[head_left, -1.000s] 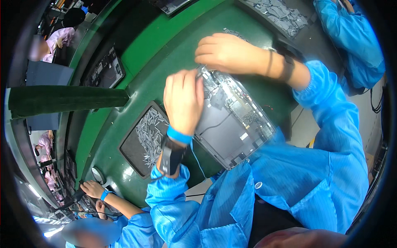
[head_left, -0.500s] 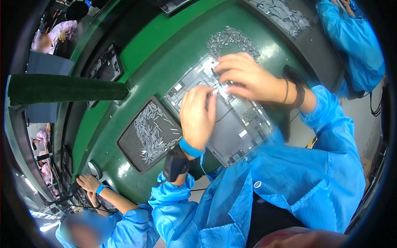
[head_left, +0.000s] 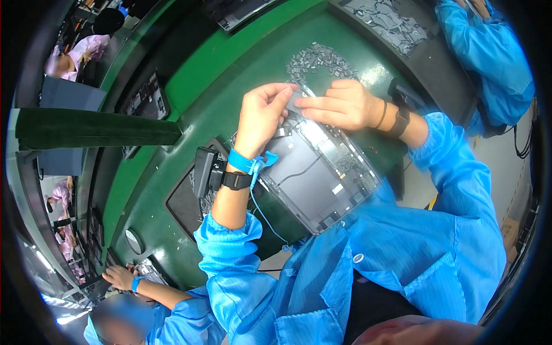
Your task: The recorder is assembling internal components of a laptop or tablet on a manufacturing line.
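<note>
An opened laptop base (head_left: 307, 178) with exposed parts and a black cable lies on the green bench in front of me. Over its far end my left hand (head_left: 261, 118) pinches a small flat grey piece (head_left: 293, 102) between thumb and forefinger. From the other side, the fingers of my right hand (head_left: 342, 106) meet the same piece and look closed on its right edge. What the piece is cannot be made out. A blue wrist strap (head_left: 241, 161) with a cord circles my left wrist.
Beyond the laptop base lies a pile of small grey parts (head_left: 319, 60). A dark tray (head_left: 184, 213) of grey strips sits left, partly behind my left forearm. Another tray (head_left: 443, 69) of grey pieces stands far right. Co-workers' sleeves (head_left: 489, 75) show at right and lower left.
My left hand has moved away from me to the base's far end, its forearm now covering part of the tray. A small grey piece now shows between both hands.
</note>
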The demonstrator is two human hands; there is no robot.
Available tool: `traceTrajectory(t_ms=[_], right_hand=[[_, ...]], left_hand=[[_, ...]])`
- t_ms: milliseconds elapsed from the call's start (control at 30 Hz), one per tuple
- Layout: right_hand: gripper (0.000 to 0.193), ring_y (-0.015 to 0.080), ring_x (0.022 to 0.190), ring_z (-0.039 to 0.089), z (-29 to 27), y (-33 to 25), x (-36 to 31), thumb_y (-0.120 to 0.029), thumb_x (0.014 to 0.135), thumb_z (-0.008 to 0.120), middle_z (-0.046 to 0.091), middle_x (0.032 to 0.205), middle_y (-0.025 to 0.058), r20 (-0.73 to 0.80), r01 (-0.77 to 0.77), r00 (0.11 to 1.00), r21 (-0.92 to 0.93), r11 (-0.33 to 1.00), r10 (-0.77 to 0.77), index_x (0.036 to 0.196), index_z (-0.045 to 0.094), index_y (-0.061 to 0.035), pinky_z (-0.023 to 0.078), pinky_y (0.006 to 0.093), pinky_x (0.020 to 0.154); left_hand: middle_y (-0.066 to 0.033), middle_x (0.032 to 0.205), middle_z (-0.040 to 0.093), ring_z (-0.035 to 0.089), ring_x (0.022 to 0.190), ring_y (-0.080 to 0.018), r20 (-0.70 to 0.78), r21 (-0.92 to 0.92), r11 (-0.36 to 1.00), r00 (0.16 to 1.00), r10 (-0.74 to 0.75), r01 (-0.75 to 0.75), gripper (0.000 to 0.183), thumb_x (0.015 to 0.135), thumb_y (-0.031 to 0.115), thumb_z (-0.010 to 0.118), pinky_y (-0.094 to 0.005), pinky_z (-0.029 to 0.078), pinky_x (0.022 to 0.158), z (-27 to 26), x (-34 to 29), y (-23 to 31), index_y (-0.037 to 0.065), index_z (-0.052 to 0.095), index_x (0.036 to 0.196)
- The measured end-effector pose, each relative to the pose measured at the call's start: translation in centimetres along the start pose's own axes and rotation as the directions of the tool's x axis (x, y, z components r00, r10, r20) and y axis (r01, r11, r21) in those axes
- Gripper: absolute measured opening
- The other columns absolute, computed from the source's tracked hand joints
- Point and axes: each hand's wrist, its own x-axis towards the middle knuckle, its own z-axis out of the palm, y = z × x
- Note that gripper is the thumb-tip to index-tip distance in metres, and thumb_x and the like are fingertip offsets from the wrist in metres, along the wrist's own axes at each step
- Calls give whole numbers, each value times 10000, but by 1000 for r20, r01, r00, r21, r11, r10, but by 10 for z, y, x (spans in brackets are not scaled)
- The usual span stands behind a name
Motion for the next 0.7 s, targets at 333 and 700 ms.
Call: traceTrajectory(t_ms=[333, 700], right_hand=[[221, 74, 561, 533, -1, 9, 2, -137, 752, 642, 699, 1088, 28, 6, 59, 998, -16, 998, -58, 963, 688, -91, 400, 232, 516], [196, 82, 602, 549, 9, 6, 8, -145, 742, 632, 686, 991, -2, 133, 45, 991, -101, 994, -31, 921, 681, -81, 410, 246, 545]], left_hand=[[-73, 829, 681, 621, 709, -125, -194, 540, 827, 933, 303, -156, 216, 947, 156, 580, -267, 494, 639, -10, -2, -7, 15, 694, 1064], [-143, 947, 692, 669, 816, -215, -167, 590, 777, 908, 385, -220, 193, 877, 73, 627, -308, 520, 748, -6, 0, -29, 2, 706, 1037]])
